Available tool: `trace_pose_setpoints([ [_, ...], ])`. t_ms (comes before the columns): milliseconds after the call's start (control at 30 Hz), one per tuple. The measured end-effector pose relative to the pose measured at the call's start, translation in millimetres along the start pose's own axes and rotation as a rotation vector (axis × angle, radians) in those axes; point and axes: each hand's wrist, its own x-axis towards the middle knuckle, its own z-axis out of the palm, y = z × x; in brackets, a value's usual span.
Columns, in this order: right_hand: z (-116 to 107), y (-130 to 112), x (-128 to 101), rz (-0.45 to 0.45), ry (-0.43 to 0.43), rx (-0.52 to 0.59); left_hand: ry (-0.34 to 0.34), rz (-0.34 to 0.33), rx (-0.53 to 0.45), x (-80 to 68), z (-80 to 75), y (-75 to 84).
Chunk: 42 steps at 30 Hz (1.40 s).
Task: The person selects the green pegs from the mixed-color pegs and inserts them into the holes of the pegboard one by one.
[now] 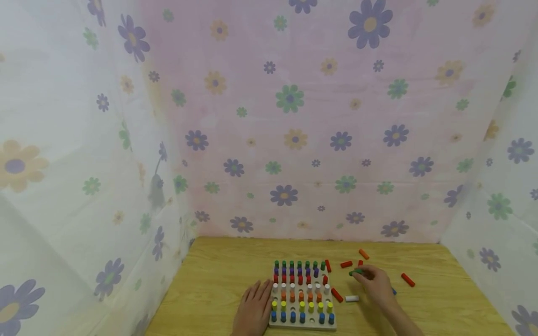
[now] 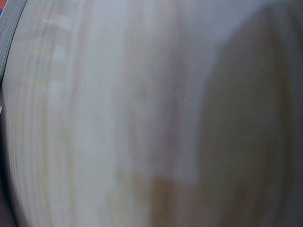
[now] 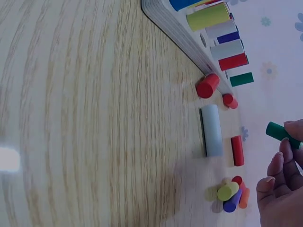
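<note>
- Wood-grain tabletop (image 1: 218, 280) fenced on three sides by flower-print cloth (image 1: 294, 116), pink at the back, paler at the sides
- Left hand (image 1: 253, 310) lies flat, fingers straight, holding nothing, just beside the peg board (image 1: 302, 325)
- Right hand (image 1: 377, 284) pinches a green peg (image 3: 279, 133) in its fingertips, right of the board, above the tabletop
- Loose red pegs (image 1: 407, 279), an orange peg (image 1: 364, 254) and a white peg (image 1: 352, 298) lie scattered near that hand
- Left wrist view is all blur

One pegboard (image 1: 303, 323); four loose red pegs (image 1: 407, 279); one loose orange peg (image 1: 364, 254); one loose white peg (image 1: 352, 298); one green peg (image 1: 356, 271) in hand.
</note>
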Motion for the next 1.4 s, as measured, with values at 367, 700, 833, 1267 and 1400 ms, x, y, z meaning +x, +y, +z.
trace_pose_setpoints([
  [367, 16.9, -10.6, 4.8, 0.002, -0.058, -0.017, -0.006, 0.007, -0.033, 0.3, -2.1, -0.2],
  [700, 27.8, -18.7, 10.2, -0.021, -0.092, 0.006, 0.001, 0.021, -0.031, -1.5, -3.6, 0.1],
  [833, 33.9, -18.9, 13.4, -0.041, -0.090, 0.008, 0.016, 0.032, -0.024, -1.3, -0.8, -1.9],
  [1267, 52.8, -24.9, 15.4, -0.011, -0.115, -0.011, 0.004, 0.014, -0.019, 0.2, 1.0, -1.7],
  [1400, 57.0, -25.0, 15.9, -0.006, -0.104, -0.029, 0.003, 0.021, -0.019, -0.8, -2.4, -1.4],
])
